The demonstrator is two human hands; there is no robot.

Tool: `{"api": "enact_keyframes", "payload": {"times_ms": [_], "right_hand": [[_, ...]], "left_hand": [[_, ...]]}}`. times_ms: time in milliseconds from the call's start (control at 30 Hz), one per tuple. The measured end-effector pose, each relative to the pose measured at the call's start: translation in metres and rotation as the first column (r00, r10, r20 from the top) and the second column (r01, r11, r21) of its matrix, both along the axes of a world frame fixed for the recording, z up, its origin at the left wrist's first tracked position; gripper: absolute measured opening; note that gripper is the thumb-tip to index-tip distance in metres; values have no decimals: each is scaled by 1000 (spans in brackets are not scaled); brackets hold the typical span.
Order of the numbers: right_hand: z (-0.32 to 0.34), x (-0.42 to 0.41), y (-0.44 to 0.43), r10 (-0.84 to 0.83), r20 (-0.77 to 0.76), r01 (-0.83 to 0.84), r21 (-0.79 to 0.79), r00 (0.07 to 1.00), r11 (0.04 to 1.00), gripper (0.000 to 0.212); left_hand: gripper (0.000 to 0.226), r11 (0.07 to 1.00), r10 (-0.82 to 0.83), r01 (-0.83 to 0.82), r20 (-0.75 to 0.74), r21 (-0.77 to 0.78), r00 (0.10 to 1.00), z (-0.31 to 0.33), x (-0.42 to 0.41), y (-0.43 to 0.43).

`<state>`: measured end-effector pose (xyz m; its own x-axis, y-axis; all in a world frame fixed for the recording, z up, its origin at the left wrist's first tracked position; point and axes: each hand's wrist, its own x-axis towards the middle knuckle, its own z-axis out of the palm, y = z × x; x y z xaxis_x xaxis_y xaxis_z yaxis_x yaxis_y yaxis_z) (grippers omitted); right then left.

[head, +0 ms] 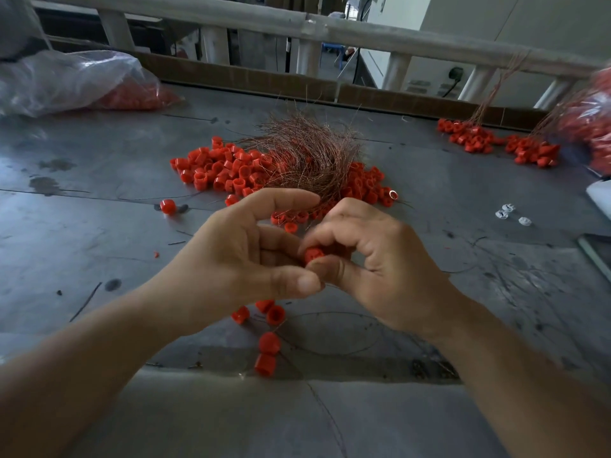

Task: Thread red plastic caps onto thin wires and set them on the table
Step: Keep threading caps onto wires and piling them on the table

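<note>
Pale railing [363, 34], brown cardboard strip [248, 77], white wall [496, 21] beyond

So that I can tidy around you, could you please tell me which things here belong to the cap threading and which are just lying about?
In use: red cap in the grip of the right hand; loose cap pile; wire bundle; threaded caps near me; finished bunches far right.
Lying about: white bits; cardboard strip.

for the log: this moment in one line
right hand: pinches red plastic cap; left hand: curled alongside, hold unclear; grey table: cap pile, copper wires
</note>
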<state>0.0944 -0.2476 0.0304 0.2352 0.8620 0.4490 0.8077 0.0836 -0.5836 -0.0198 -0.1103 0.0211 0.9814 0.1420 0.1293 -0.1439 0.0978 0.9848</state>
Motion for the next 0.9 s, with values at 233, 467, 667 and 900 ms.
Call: {"api": "enact_keyframes", "payload": {"times_ms": [233, 467, 667, 900], "right_hand": [[-4, -8, -1, -9, 44, 9, 12, 999, 1000, 10], [-8, -15, 1, -47, 26, 45, 72, 999, 996, 4], [-6, -10, 1, -26, -18, 28, 84, 999, 996, 5], [-4, -3, 1, -14, -95, 31, 184, 995, 982, 27]], "left_hand": [[64, 996, 60, -63, 57, 65, 997, 0, -2, -8], [57, 996, 59, -65, 84, 68, 995, 0, -5, -11], [62, 998, 44, -47, 80, 43, 996, 1, -4, -8], [57, 995, -19, 26, 63, -99, 998, 5, -2, -1]]}}
